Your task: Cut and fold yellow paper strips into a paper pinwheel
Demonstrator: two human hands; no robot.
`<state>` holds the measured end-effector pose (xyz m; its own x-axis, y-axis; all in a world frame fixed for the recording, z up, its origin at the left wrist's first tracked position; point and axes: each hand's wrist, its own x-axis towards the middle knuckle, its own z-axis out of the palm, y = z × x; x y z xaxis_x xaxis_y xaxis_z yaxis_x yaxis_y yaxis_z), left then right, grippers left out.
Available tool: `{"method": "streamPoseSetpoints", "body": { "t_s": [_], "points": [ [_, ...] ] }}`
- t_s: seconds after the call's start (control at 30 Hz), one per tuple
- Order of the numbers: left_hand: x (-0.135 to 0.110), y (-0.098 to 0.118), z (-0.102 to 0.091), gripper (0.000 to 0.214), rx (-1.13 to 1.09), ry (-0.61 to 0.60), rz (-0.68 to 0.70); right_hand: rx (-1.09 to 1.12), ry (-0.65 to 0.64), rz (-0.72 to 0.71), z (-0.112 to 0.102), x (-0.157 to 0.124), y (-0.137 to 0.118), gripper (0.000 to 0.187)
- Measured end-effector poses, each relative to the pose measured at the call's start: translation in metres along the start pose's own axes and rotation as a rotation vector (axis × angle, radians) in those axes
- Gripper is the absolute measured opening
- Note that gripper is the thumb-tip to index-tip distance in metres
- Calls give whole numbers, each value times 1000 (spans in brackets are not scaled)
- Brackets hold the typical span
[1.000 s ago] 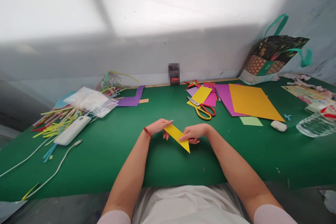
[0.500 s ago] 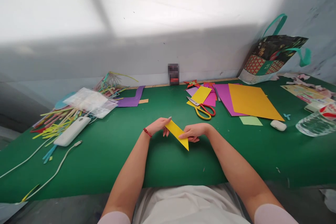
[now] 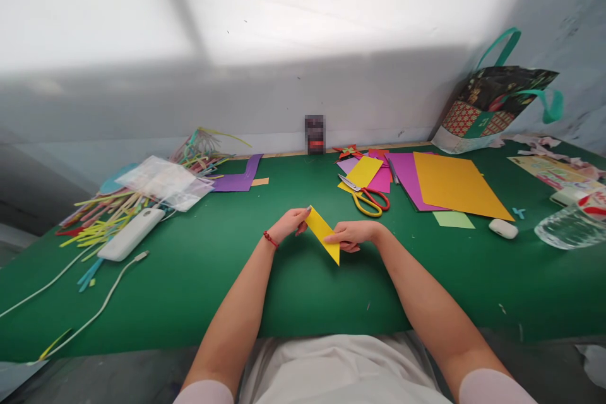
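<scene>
Between my two hands, just above the green tabletop (image 3: 199,290), is a yellow folded paper (image 3: 322,233) shaped like a slanted strip with a pointed lower end. My left hand (image 3: 294,222), with a red bracelet at the wrist, pinches its upper left corner. Lower down, my right hand (image 3: 349,236) grips the right edge, thumb on top and fingers curled beneath. Beyond the hands lie scissors (image 3: 364,197) with one yellow and one red handle, resting by a yellow paper rectangle (image 3: 367,172).
At left sit a white power bank (image 3: 131,235), a cable (image 3: 113,290), many paper strips (image 3: 95,230) and a clear plastic bag (image 3: 165,180). Orange-yellow sheets (image 3: 459,183), an earphone case (image 3: 502,228), a water bottle (image 3: 570,224) and a patterned bag (image 3: 492,107) occupy the right.
The yellow folded paper has tilted a little steeper and moved slightly up, with both hands still on it. My left hand has shifted slightly right and up.
</scene>
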<state>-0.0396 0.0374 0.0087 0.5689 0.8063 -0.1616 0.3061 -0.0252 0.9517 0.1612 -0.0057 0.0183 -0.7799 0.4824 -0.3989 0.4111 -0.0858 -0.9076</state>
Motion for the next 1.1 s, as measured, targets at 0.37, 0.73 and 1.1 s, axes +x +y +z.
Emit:
{"method": "streamPoseSetpoints", "body": {
  "t_s": [0.37, 0.73, 1.1],
  "points": [
    [1, 0, 8, 60, -309, 13, -10, 49, 51, -59, 1, 5, 4, 56],
    [3, -1, 15, 60, -422, 56, 1, 77, 15, -77, -3, 10, 12, 55],
    [3, 0, 23, 58, -544, 53, 59, 89, 18, -70, -1, 8, 7, 56]
  ]
}}
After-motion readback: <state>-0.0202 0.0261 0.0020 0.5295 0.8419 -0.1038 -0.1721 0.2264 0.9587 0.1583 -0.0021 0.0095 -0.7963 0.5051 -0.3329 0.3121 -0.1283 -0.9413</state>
